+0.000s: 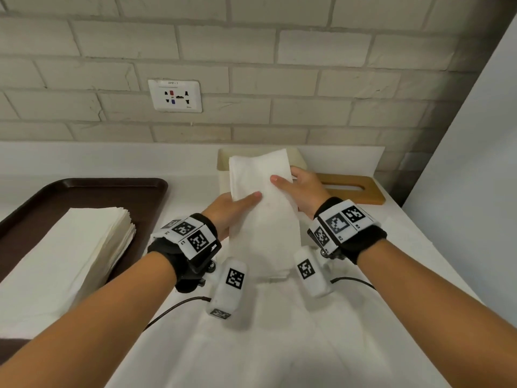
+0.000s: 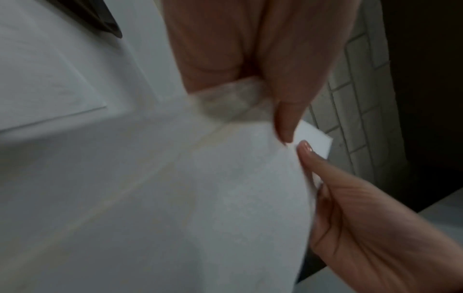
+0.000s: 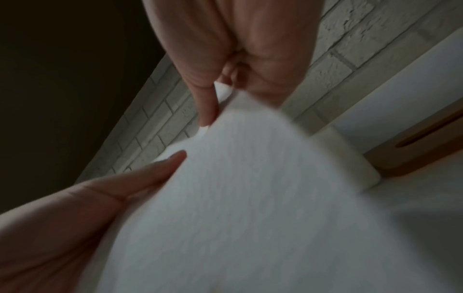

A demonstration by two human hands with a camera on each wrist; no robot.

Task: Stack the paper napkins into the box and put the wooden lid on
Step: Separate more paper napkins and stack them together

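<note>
A bundle of white paper napkins (image 1: 263,208) is held above the counter between both hands, its far end over the cream box (image 1: 299,156). My left hand (image 1: 235,207) grips its left edge, thumb on top. My right hand (image 1: 299,189) grips the right edge, thumb across the top. In the left wrist view the left hand (image 2: 275,89) pinches the napkins (image 2: 200,198), and the right hand (image 2: 363,208) shows at lower right. In the right wrist view the right hand (image 3: 240,59) pinches the napkins (image 3: 250,198). The wooden lid (image 1: 352,189) with a slot lies flat to the right of the box.
A dark brown tray (image 1: 92,189) at left holds a thick pile of napkins (image 1: 64,256). A brick wall with a socket (image 1: 175,95) stands behind the white counter (image 1: 363,317). A white panel (image 1: 475,191) bounds the right side.
</note>
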